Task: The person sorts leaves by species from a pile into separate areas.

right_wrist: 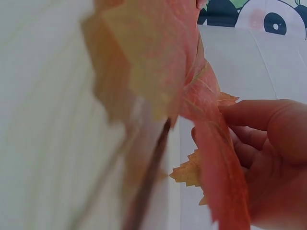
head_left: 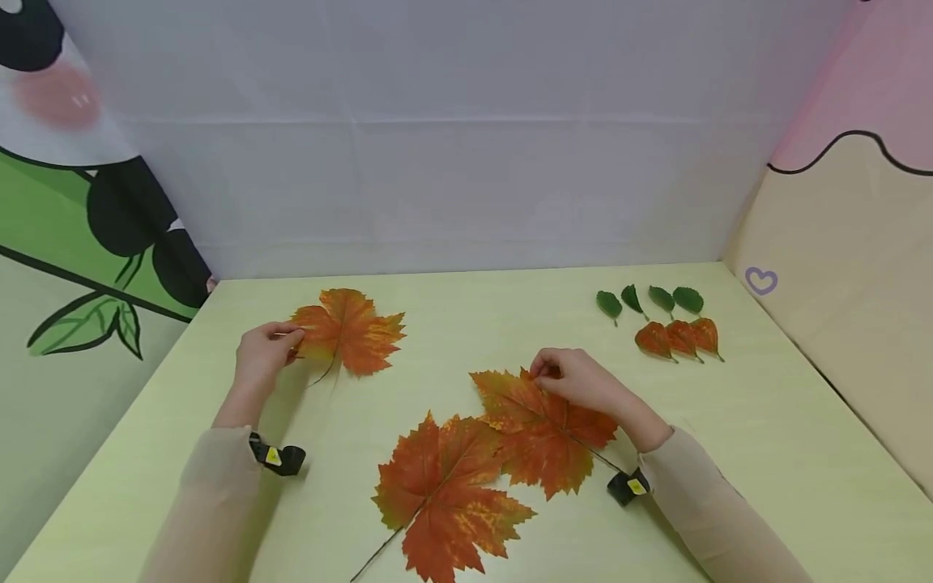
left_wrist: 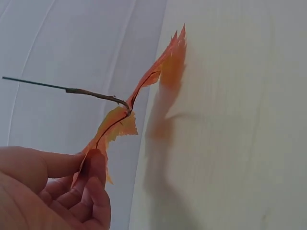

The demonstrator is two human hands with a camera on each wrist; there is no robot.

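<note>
My left hand (head_left: 266, 354) pinches the left edge of an orange maple leaf (head_left: 350, 332) near the table's back left. In the left wrist view that leaf (left_wrist: 112, 125) is seen edge-on between thumb and fingers, its thin stem (left_wrist: 91, 94) sticking out. My right hand (head_left: 579, 379) pinches the upper edge of a second orange maple leaf (head_left: 557, 441), right of the middle. Its stem points down toward the right wrist. A third large maple leaf (head_left: 445, 502) lies in front, its upper right edge meeting the second one. In the right wrist view thumb and fingers hold the red leaf (right_wrist: 218, 167).
At the back right of the pale table (head_left: 802, 470), several small green leaves (head_left: 662, 300) lie in a row. Below them is a row of small red-orange leaves (head_left: 683, 339). A plain cloth wall (head_left: 466, 178) rises behind, with printed panels (head_left: 845, 267) at both sides.
</note>
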